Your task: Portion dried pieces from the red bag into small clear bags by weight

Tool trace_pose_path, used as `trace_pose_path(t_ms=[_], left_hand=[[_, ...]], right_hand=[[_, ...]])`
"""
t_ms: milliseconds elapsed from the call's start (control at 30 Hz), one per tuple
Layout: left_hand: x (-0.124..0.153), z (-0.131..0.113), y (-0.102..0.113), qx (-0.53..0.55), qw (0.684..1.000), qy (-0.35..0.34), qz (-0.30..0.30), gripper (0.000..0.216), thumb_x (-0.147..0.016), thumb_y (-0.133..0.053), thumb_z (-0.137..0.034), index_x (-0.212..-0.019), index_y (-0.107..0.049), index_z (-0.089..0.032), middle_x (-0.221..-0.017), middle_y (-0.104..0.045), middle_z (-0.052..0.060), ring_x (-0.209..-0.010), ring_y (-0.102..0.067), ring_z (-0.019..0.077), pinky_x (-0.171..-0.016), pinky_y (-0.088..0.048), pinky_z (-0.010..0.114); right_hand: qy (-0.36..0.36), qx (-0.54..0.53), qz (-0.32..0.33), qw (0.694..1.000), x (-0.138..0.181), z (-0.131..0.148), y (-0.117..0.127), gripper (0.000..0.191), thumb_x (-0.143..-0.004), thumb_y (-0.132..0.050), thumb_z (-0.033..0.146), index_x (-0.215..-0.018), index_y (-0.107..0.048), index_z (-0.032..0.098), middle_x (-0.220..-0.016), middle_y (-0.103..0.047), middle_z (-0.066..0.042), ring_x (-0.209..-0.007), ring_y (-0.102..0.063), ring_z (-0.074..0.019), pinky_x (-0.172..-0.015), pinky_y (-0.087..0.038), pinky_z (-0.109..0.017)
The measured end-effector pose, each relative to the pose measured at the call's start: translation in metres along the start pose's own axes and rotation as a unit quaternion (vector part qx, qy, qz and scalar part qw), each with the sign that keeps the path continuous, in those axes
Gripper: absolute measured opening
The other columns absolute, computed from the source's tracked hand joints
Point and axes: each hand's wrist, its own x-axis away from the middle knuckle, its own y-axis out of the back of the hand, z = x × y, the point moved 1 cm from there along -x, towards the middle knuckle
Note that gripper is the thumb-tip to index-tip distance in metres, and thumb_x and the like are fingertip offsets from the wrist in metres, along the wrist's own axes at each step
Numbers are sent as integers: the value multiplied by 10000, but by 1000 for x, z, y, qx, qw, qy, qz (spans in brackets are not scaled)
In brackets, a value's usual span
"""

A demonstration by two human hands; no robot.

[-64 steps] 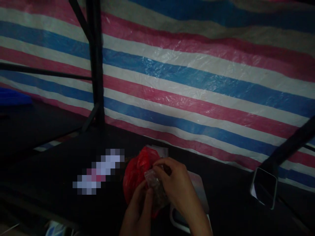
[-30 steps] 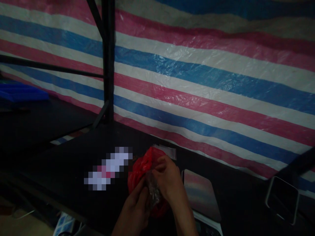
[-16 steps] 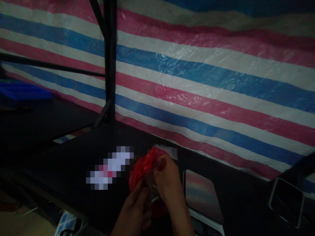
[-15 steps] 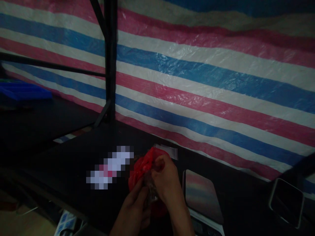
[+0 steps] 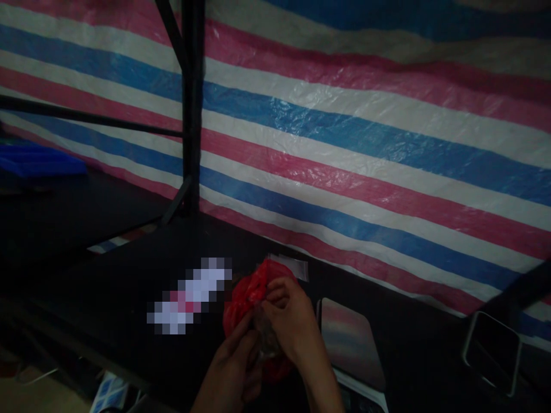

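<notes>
Both hands sit low in my feed, drawn together right in front of the crumpled red plastic bag [image 5: 246,298], which I use as my marker. The small clear plastic pouch [image 5: 264,337] is between them. The left hand [image 5: 235,373] comes up from below and pinches the pouch's lower left side. The right hand [image 5: 289,324] curls over it from the right with fingers closed on its upper part. So both hands are clamped on the pouch, close enough to meet around it. The pouch overlaps the front of the red bag in my view, but I cannot tell whether the two touch, and the light is too dim to show what the pouch holds.

Just behind the red bag a flat clear plastic sleeve [image 5: 293,265] lies on the black tabletop [image 5: 107,287]. Left of the bag lies a pale strip [image 5: 189,295] that is blurred out. Right of the bag, just beside the right wrist, stands a small scale with a shiny rectangular plate [image 5: 350,344]. Well to the right of the bag is a dark rounded device with a pale rim [image 5: 491,350]. Behind the bag hangs the red, white and blue striped tarpaulin [image 5: 344,143] — a black metal post [image 5: 191,103] rises up and to the left of the bag
</notes>
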Motion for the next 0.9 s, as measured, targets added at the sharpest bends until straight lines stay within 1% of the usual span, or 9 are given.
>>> trace_pose_path(t_ms=[133,233,300,367,500,600,700,800,900], left_hand=[[-2,2,7,-69,997,-23,-7,771,-850,-725,-543,-1540,-528,-263,-604,-588,-60,-517,-592,129,-498,-422,216],[0,0,5,-147,981,-122,-15,708,-872,-700,-590,-1504,-581,-294,-1031,-807,76,-997,-773,243,-721,-611,314],[3,-4,-1,-166,965,-202,-16,669,-881,-679,-611,-1469,-618,-298,-1419,-716,78,-1356,-639,271,-1017,-587,383],[4,-6,-8,-176,953,-245,-14,674,-888,-645,-646,-1464,-622,-298,-1565,-610,49,-1480,-526,281,-1161,-501,423],[-1,-3,-17,-188,931,-312,-10,705,-862,-668,-660,-1465,-620,-300,-1544,-629,60,-1454,-556,309,-1129,-543,445],[-8,2,-18,-241,893,-380,-16,593,-911,-660,-590,-1448,-633,-339,-1505,-648,57,-1412,-592,290,-1100,-565,425],[-9,6,-20,-297,845,-444,-4,499,-954,-621,-547,-1411,-669,-354,-1240,-749,71,-1134,-733,242,-915,-644,361],[-4,10,-27,-314,815,-487,14,418,-987,-559,-514,-1332,-731,-353,-955,-744,44,-877,-743,193,-814,-644,319],[0,14,-32,-323,805,-498,10,382,-986,-561,-480,-1278,-762,-339,-952,-738,46,-855,-735,189,-788,-637,305]], right_hand=[[17,-34,-30,999,1,0,14,328,-712,-660,77,-1007,-695,215,-910,-688,8,-737,-651,-151,-672,-501,-264],[5,-104,-4,995,5,4,26,393,-680,-723,127,-1063,-682,208,-896,-677,15,-702,-633,-132,-641,-498,-246],[7,-148,11,989,7,8,33,426,-660,-763,163,-1074,-670,203,-850,-671,28,-681,-627,-120,-626,-492,-228],[15,-181,24,983,10,12,40,469,-642,-807,202,-1087,-660,205,-838,-678,33,-671,-629,-110,-624,-493,-215],[46,-213,37,975,19,20,53,515,-648,-848,225,-1128,-661,242,-908,-677,37,-681,-639,-92,-627,-502,-198],[88,-173,44,980,30,27,68,390,-709,-797,205,-1085,-703,250,-904,-662,34,-714,-643,-94,-607,-476,-178],[108,-86,46,989,45,36,87,267,-762,-741,193,-1023,-736,248,-880,-674,26,-766,-661,-115,-653,-487,-192],[113,8,45,993,56,45,107,191,-798,-703,209,-980,-750,244,-853,-704,8,-842,-688,-158,-742,-514,-238],[115,43,-15,992,58,44,130,188,-803,-698,273,-982,-743,239,-862,-708,-6,-826,-702,-181,-714,-507,-261]])
